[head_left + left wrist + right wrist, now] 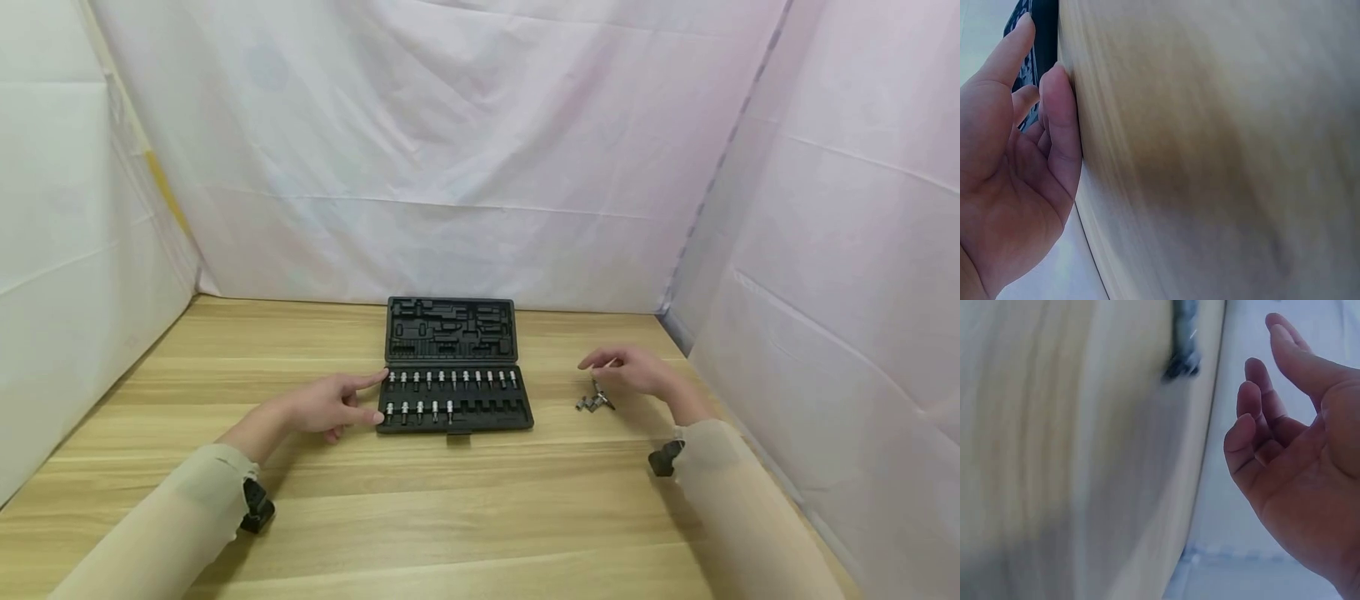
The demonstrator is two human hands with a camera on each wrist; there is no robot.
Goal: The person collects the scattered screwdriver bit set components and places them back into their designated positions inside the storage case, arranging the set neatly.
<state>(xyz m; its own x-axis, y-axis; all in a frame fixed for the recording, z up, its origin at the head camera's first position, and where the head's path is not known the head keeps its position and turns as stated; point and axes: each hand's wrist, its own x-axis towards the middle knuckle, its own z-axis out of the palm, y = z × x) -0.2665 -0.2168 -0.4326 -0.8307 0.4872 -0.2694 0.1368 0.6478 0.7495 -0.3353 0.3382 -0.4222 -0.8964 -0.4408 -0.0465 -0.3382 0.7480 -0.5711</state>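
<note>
A black plastic case (pixel 452 430) lies unfolded on the table, its lid (pixel 452 329) laid back. Silver socket bits stand in two rows inside; the front row (pixel 420 412) fills only its left part, with bare slots at the right. My left hand (pixel 322 407) touches the case's left edge with outstretched index finger and thumb, its other fingers (pixel 1060 119) bent. To the right, a small pile of loose socket bits (pixel 592 403) lies on the wood. Just above it hovers my right hand (pixel 630 371), fingers loosely bent, with nothing held in the right wrist view.
The wooden table (pixel 450 517) reaches back to a white cloth wall (pixel 450 167). More white sheets rise on the left (pixel 60 208) and right (pixel 840 250). A black latch (pixel 458 438) sticks out from the case's front edge.
</note>
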